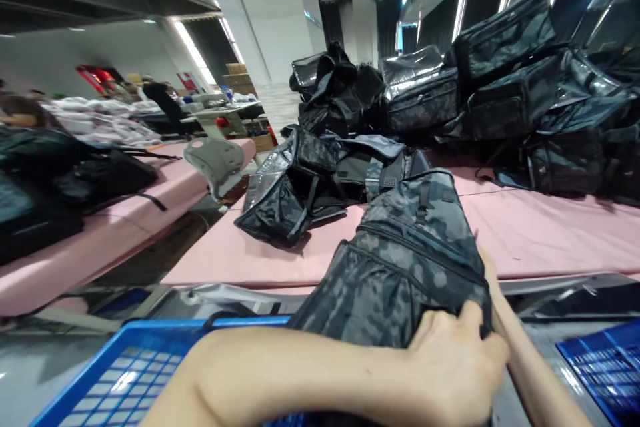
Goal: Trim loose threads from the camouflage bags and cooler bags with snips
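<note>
A grey camouflage bag (400,260) with zipped pockets lies at the near edge of the pink-covered table (550,233), its end hanging toward me. My left hand (455,360) reaches across from the lower left and its fingers are closed on the bag's near right corner, thumb up. My right forearm runs up along the bag's right side. My right hand (487,270) is tucked behind the bag's edge, so its fingers are hidden.
A blue plastic crate (125,373) sits below my left arm, with another blue crate (605,367) at lower right. More camouflage bags (295,187) lie mid-table, and a tall pile of bags (500,87) stands behind. A second pink table (75,233) at left carries black bags. People work far left.
</note>
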The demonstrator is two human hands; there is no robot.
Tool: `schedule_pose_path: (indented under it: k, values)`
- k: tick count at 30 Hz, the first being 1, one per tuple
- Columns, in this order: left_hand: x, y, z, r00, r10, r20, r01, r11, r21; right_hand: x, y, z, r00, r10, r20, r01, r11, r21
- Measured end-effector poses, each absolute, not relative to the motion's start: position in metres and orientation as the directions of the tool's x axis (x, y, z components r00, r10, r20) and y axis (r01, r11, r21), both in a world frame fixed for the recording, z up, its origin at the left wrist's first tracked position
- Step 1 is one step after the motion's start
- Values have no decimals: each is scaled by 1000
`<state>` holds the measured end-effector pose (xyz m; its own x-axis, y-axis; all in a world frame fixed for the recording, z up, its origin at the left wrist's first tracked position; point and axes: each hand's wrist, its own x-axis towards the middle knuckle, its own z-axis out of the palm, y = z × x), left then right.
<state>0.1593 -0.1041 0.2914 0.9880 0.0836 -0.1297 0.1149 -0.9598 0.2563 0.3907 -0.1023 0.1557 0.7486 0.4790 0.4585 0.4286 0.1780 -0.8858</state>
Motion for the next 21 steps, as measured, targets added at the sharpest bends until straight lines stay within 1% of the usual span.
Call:
schedule_pose_path:
  k: [3,4,5,6,7,8,9,10,11,13,15,18,21]
  values:
    - [175,-121,267,995,16,-98,45,-954,297,413,-120,183,824,362,435,383,210,-900]
    - [180,-128,258,997,10,-77,33,-952,303,417,-127,196,822,344,453,407,201,-891]
    - [185,-134,249,998,8,-58,25,-951,308,417,-134,208,790,363,494,465,169,-869]
    - [189,-141,238,999,11,-43,24,-949,313,415,-140,221,722,425,546,554,118,-824]
    - [193,-148,227,999,16,-33,26,-948,317,410,-146,231,617,520,591,663,62,-746]
    - [195,-155,216,999,27,-25,34,-947,320,404,-151,238,492,625,606,770,13,-638]
    - [197,-161,206,999,44,-19,48,-946,322,397,-154,243,377,711,594,854,-19,-519]
    - [198,-167,197,998,67,-13,68,-943,325,390,-157,244,299,760,577,911,-47,-410]
    - [197,-173,190,996,84,-13,84,-940,330,385,-160,242,264,772,578,944,-83,-320]
    - [195,-181,181,992,121,-37,126,-929,349,377,-164,232,267,729,630,963,-172,-208]
    - [192,-187,177,983,167,-70,182,-911,371,373,-170,219,289,673,681,956,-236,-173]
    - [191,-191,173,970,229,-84,244,-889,388,367,-177,207,326,628,707,943,-271,-194]
    - [192,-192,169,967,240,-82,252,-882,398,362,-178,206,333,598,728,936,-300,-183]
